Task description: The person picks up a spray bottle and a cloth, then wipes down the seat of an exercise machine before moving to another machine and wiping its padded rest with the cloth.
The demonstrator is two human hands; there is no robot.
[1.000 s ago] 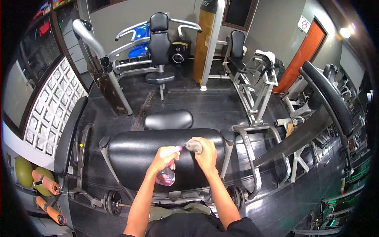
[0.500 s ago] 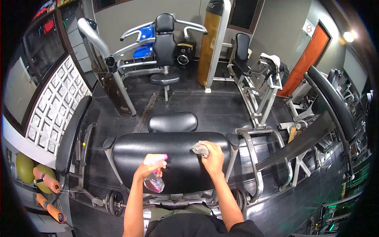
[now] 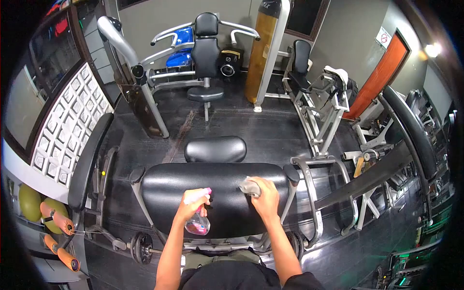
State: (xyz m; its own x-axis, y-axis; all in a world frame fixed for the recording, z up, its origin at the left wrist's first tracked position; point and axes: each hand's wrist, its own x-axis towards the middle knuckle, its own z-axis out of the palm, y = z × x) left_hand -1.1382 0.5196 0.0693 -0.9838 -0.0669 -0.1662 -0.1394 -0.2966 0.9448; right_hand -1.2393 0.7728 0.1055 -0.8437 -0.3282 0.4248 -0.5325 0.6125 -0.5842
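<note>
Gripped around its neck, a clear spray bottle (image 3: pixel 198 225) with a pink-and-white trigger head hangs from my left hand (image 3: pixel 189 205), tilted over the black padded bench (image 3: pixel 159 193). A crumpled grey cloth (image 3: pixel 250 187) is bunched in the fingers of my right hand (image 3: pixel 266 197), above or against the right part of the same pad; I cannot tell whether it touches. The pad's surface is shiny. Beyond its far edge sits a smaller black cushion (image 3: pixel 215 149).
A shoulder press machine (image 3: pixel 206 58) stands ahead, with a weight-stack tower (image 3: pixel 263 53) to its right. Metal frame rails (image 3: pixel 309 193) and a long black padded bench (image 3: pixel 89 164) flank me. Weight plates (image 3: pixel 141 248) lie low at the left. A red-brown door (image 3: pixel 379 75) is at the back right.
My left hand has shifted slightly right with the spray bottle. My right hand and the cloth have moved a little right too, while the whole view has shifted slightly.
</note>
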